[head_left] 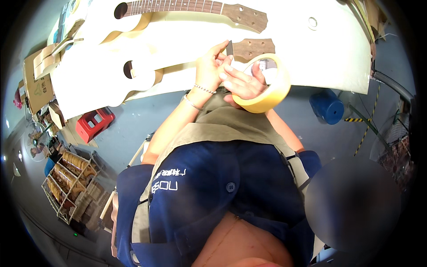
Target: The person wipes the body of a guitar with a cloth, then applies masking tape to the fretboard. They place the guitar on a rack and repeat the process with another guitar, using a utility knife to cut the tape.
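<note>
A ukulele with a pale body (106, 82) and a brown headstock (255, 48) lies across the table in front of me. Over its neck, just left of the headstock, is my left hand (213, 64), its fingers closed on a small dark flat strip (230, 48). What that strip is, I cannot make out. Beside it, my right hand (243, 83) carries a large roll of yellow masking tape (281, 89), the ring looped round the hand. The right fingertips reach toward the left palm and seem to touch it.
A second ukulele (178, 5) with a fretted neck lies farther back. At the table's right is a small pale ring (312, 22). A red stool (94, 124) and a blue stool (327, 107) stand on the floor. A rack (71, 182) of curved wooden parts stands at lower left.
</note>
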Available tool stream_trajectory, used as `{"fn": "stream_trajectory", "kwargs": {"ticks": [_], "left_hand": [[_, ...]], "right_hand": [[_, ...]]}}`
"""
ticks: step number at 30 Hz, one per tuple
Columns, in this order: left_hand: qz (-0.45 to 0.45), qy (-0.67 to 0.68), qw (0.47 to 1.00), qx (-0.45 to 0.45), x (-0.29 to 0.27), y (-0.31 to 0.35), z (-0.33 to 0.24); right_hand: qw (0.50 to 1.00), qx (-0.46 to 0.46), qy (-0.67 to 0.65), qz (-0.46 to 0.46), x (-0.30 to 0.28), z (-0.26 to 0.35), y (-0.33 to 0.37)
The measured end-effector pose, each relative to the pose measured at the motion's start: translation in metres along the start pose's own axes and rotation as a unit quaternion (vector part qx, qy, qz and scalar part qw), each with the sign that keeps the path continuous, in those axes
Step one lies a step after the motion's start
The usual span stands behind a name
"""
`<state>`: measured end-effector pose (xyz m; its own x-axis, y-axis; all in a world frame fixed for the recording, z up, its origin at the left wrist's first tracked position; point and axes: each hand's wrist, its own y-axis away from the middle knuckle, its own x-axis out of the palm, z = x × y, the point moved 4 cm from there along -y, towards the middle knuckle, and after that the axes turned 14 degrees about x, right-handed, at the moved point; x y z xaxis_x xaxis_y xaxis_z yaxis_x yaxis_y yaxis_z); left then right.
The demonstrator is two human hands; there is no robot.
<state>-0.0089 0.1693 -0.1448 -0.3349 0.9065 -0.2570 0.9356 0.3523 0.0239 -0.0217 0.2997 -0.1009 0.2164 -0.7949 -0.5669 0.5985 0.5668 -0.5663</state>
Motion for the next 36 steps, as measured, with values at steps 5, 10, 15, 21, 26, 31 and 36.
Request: {"fn": "stream_trajectory", "kwargs": {"ticks": [5,10,15,21,26,31,36], "left_hand": [[0.093,-0.202,0.947,0.23,-0.061,-0.039,-0.028],[0.163,-0.419,0.831,0.329,-0.081,-0.083,-0.023],[0.11,0.108,0.987,0.053,-0.037,-0.073,-0.035],[-0.015,0.097,0.995,-0.023,-0.119,-0.085,-0.012],[-0.128,-0.128,0.983,0.033,-0.252,-0.133,0.02],[-0.076,-0.116,0.99,-0.006,-0.256,-0.166,0.028],[-0.068,-0.132,0.988,0.037,-0.273,-0.175,0.044]], "right_hand": [[0.802,0.42,-0.395,-0.154,-0.022,-0.044,-0.033],[0.604,0.424,-0.631,-0.241,-0.005,-0.061,-0.048],[0.613,0.419,-0.618,-0.257,0.018,-0.051,-0.067],[0.203,0.323,-0.893,-0.239,0.0,-0.091,-0.049],[0.689,0.373,-0.544,-0.3,-0.042,-0.129,-0.056],[0.883,0.42,0.206,-0.025,-0.004,-0.112,-0.087],[0.84,0.532,0.109,-0.027,-0.003,-0.119,-0.079]]}}
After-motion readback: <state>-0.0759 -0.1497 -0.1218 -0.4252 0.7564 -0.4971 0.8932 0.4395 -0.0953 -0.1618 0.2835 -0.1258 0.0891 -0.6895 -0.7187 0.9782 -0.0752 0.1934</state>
